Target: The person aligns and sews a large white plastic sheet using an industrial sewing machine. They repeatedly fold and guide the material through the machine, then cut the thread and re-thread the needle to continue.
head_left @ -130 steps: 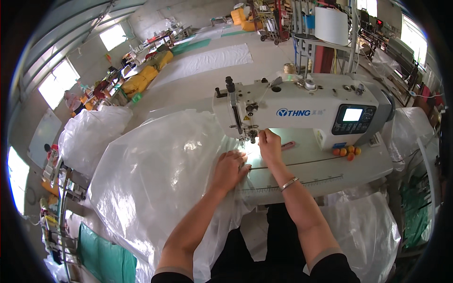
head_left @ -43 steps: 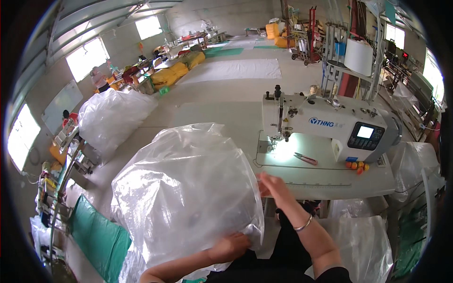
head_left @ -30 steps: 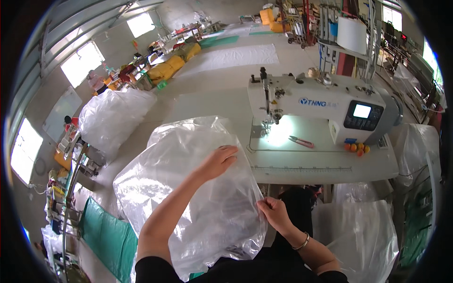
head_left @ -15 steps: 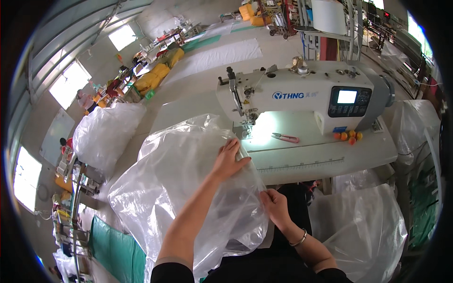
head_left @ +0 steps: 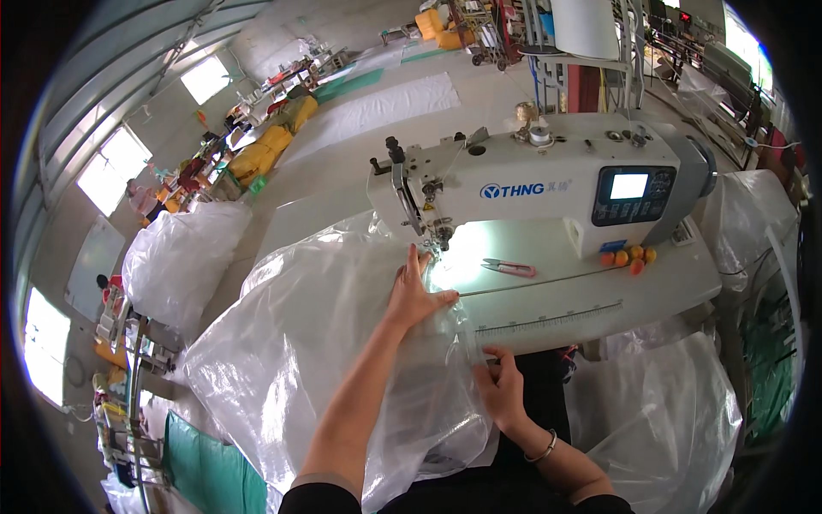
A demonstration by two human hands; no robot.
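on the bench, left to right: one large clear plastic bag, draped over the bench's left edge up to the needle; one left hand, open, flat on the bag just below the needle; one right hand, pinching the bag's edge at the bench front; one white sewing machine; one pair of pink-handled snips; four small orange balls. two further filled clear bags: far left, lower right.
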